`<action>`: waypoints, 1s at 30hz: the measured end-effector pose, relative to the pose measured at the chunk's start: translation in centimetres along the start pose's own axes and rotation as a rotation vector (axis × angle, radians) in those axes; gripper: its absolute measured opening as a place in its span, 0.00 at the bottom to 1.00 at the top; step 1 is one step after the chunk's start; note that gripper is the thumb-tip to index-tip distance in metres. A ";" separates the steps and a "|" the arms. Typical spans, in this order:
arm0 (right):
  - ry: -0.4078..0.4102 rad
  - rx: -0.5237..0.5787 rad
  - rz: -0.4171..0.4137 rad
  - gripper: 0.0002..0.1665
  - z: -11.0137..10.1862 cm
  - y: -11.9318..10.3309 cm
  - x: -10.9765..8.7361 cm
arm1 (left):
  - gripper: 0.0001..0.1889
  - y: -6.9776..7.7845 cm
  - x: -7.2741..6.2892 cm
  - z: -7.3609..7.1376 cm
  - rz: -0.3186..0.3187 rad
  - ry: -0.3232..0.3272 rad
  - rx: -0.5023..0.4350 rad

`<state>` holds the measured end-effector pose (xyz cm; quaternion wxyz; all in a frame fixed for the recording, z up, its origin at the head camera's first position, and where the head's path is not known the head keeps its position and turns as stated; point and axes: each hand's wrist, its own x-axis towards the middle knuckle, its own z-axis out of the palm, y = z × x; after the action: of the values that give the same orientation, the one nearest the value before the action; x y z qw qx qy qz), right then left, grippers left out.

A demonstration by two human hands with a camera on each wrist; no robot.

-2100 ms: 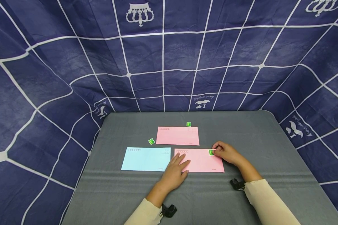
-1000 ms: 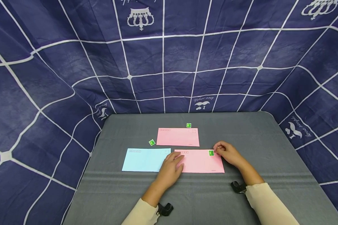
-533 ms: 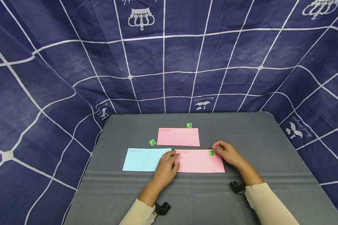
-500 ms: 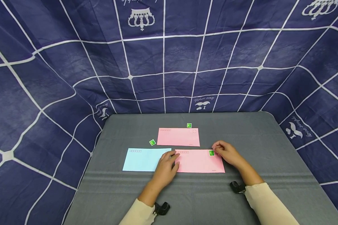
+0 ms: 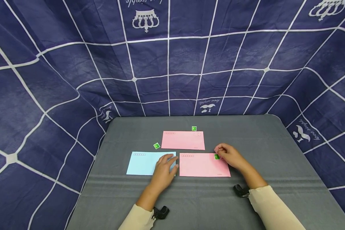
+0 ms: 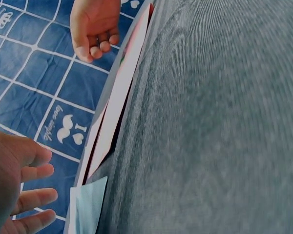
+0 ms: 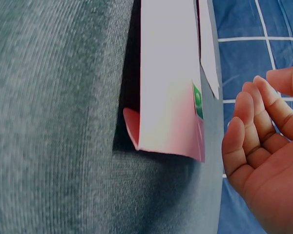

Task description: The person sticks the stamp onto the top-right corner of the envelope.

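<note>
Head view: the near pink envelope [image 5: 202, 166] lies between the hands, its long axis running from the left hand [image 5: 162, 172] across to the right hand [image 5: 229, 156]. The latter is nearer the green stamp [image 5: 217, 157] on that envelope's far right corner; its fingers are loosely curved, with nothing seen in their grasp. The left hand, fingers spread and holding nothing, is over the right end of the blue envelope [image 5: 142, 164]; contact is unclear. Beyond the hands lie the far pink envelope [image 5: 183, 141] and 2 small square stamps, a tilted stamp [image 5: 156, 146] and a straight stamp [image 5: 194, 128]. Smooth paper rectangles contrast with the desk [image 5: 207, 201] and its ribbed grey cloth.
</note>
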<state>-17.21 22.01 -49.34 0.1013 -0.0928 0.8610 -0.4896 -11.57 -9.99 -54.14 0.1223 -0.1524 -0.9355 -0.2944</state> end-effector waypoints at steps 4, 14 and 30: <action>0.007 0.005 -0.007 0.12 0.5 2.0 0.8 | 0.18 -0.4 -0.2 -0.3 -0.012 -0.001 0.003; 0.009 -0.003 -0.025 0.12 0.9 2.8 1.3 | 0.18 -1.4 -0.5 -1.0 -0.072 0.019 0.028; -0.012 0.023 -0.012 0.12 1.8 2.4 1.8 | 0.23 -3.0 -0.7 -1.8 -0.162 0.062 0.068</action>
<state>-18.62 21.20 -52.44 0.1046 -0.0997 0.8540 -0.4997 -11.79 -13.56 -54.45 0.1322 -0.0629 -0.9499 -0.2760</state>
